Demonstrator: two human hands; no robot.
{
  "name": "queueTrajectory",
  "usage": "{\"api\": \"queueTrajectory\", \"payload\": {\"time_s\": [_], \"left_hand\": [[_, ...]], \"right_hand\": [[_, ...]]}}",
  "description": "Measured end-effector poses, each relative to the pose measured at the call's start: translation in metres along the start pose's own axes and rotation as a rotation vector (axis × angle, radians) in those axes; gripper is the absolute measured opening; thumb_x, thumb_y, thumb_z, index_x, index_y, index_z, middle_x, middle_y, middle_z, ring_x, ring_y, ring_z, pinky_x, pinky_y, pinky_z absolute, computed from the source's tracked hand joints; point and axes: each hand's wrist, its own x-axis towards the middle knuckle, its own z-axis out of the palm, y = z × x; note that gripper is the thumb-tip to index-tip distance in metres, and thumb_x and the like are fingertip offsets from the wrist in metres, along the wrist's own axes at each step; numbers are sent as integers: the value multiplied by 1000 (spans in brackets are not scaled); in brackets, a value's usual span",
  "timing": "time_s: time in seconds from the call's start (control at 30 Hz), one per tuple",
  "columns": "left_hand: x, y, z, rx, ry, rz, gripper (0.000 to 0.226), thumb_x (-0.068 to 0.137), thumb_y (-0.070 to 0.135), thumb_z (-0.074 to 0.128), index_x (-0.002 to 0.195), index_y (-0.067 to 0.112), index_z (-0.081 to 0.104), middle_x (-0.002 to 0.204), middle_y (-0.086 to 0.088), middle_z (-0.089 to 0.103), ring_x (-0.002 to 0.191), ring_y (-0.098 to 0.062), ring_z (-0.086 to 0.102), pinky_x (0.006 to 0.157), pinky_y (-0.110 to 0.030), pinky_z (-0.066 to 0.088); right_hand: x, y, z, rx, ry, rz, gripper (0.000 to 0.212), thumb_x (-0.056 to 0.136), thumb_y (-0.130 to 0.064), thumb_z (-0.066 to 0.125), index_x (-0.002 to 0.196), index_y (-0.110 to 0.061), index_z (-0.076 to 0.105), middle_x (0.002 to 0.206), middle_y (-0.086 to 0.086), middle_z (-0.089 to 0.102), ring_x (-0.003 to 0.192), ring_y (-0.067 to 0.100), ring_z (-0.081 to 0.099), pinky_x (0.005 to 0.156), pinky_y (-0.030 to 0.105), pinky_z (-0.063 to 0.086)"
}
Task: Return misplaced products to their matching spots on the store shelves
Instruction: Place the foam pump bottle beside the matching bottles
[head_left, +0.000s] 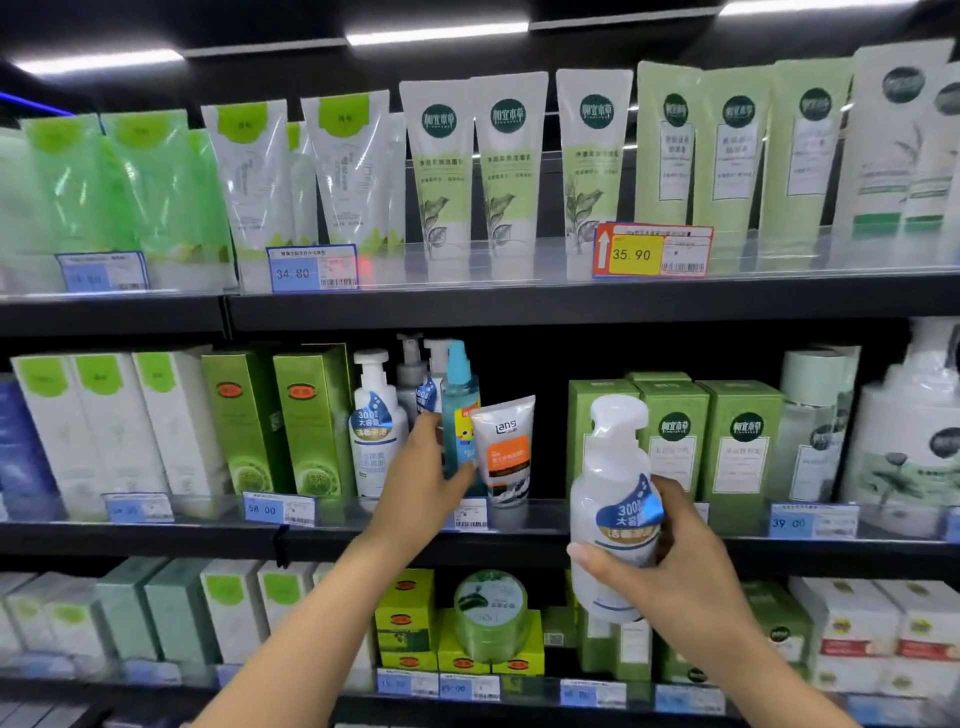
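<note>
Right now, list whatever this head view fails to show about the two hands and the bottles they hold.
- Teal spray bottle: lower body hidden behind left hand and white tube.
- White pump bottle: label partly covered by right hand fingers.
- Small label text: too blurred to read.
- Both arms: cut off by the bottom edge.

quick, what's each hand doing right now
Left hand: grips the teal spray bottle on the middle shelf.
Right hand: holds the white pump bottle.

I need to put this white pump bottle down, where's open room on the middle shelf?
Bare shelf shows between the orange tube and the green boxes. Left of it is crowded: pump bottles, the teal bottle your left hand grips.
</note>
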Motion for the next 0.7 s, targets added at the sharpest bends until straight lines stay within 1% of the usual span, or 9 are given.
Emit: {"api": "queueTrajectory", "payload": {"time_s": [0.07, 0.13, 0.17, 0.27, 0.37, 0.43, 0.53, 0.6, 0.7], "left_hand": [[-7, -3, -2, -41, 43, -14, 43, 85, 23, 71, 114, 31, 39, 106, 18, 59, 94, 7, 57, 73, -12, 48], [-13, -5, -5, -112, 88, -29, 40, 86, 23, 70, 109, 32, 39, 107, 12, 63, 97, -2, 62, 82, -29, 55], [-16, -4, -9, -136, 106, -32, 39, 86, 22, 69, 105, 35, 38, 107, 11, 63, 99, -5, 63, 84, -33, 55], [-26, 5, -23, -170, 160, -4, 40, 85, 21, 70, 108, 35, 39, 112, 16, 62, 105, -2, 62, 87, -30, 54], [-38, 9, -43, -176, 218, 40, 40, 83, 25, 71, 110, 30, 42, 108, 21, 62, 100, 0, 62, 84, -31, 53], [-46, 8, -57, -196, 244, 42, 40, 79, 31, 71, 107, 27, 43, 105, 19, 63, 96, -2, 63, 80, -31, 54], [-56, 3, -77, -252, 231, 30, 43, 78, 20, 73, 110, 22, 45, 103, 16, 64, 96, -1, 63, 80, -22, 52], [-62, -4, -89, -300, 214, 22, 44, 78, 13, 73, 111, 26, 47, 102, 19, 64, 98, -1, 62, 77, -14, 50], [-71, -18, -103, -341, 209, 9, 41, 78, 14, 72, 108, 31, 49, 101, 21, 64, 97, 0, 61, 73, -14, 51]], "right_hand": [[0, 0, 1, 3, 4, 1, 65, 48, -46, 83, 105, -38, 54, 95, -22, 69, 87, -2, 65, 76, 19, 49], [-1, 0, 2, 0, 3, 0, 66, 47, -47, 83, 106, -38, 54, 95, -21, 69, 88, -2, 65, 76, 20, 50], [-1, 0, 3, -5, 1, -4, 67, 48, -46, 83, 107, -37, 54, 95, -21, 69, 88, -1, 65, 76, 20, 51], [-2, -1, 7, -17, -7, -24, 63, 53, -38, 86, 107, -36, 54, 95, -23, 68, 87, -2, 65, 71, 16, 51], [-2, -4, 14, -1, -11, -42, 61, 54, -36, 84, 107, -33, 55, 95, -22, 68, 87, -3, 65, 70, 11, 50], [-1, -6, 22, 10, -5, -58, 61, 53, -37, 83, 107, -33, 56, 95, -21, 69, 87, -2, 65, 69, 10, 49], [2, -11, 37, 24, 8, -80, 59, 51, -39, 83, 104, -35, 58, 96, -19, 69, 87, -1, 66, 71, 13, 51], [5, -16, 51, 29, -2, -96, 57, 51, -39, 83, 103, -35, 58, 96, -18, 70, 87, 0, 66, 72, 14, 52], [12, -23, 73, 42, -8, -115, 56, 53, -39, 82, 102, -34, 58, 96, -20, 69, 88, -1, 66, 71, 12, 50]]}}
